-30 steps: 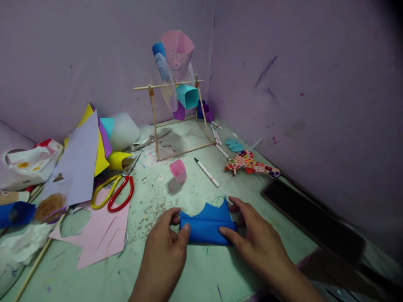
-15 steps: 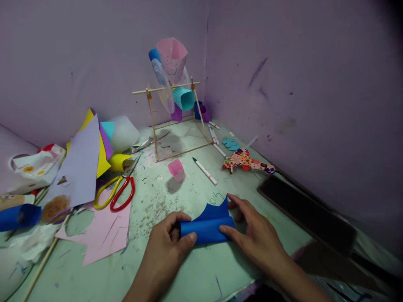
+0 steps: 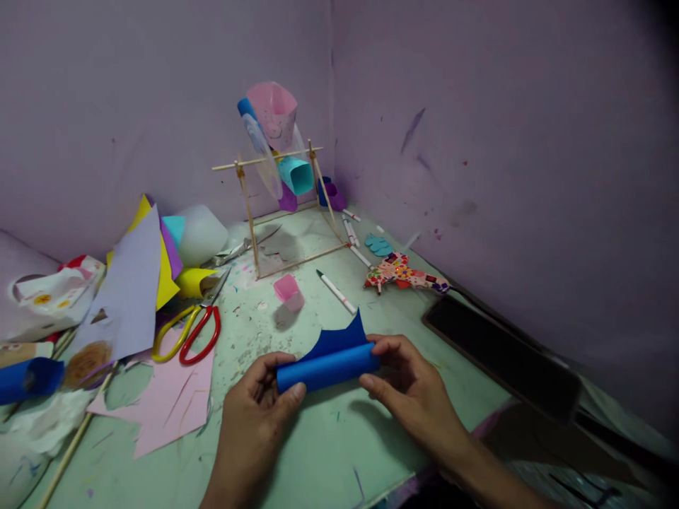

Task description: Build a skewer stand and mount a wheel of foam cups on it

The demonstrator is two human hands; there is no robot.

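A sheet of blue paper (image 3: 327, 367), partly rolled into a tube, is held just above the tabletop. Its far edge stands up unrolled, with curved cut-outs and a pointed corner. My left hand (image 3: 259, 406) grips the tube's left end, thumb in front and fingers behind. At the right end, my right hand (image 3: 411, 385) pinches the roll between thumb and fingers. Beyond the paper stands a small pink paper cup (image 3: 288, 291). A marker with a dark green tip (image 3: 337, 291) lies to the right of that cup.
A stick frame (image 3: 281, 265) carries a wheel with paper cups, including a pink cup (image 3: 273, 116). Scissors (image 3: 200, 332) lie on pink paper scraps (image 3: 170, 413) at left, near stacked coloured sheets (image 3: 127, 283). A glue gun (image 3: 406, 273) and dark phone (image 3: 503, 357) lie at right.
The blue paper has been rolled further, and the tube is now lifted and tilted up at its right end. The view has shifted slightly to the right.
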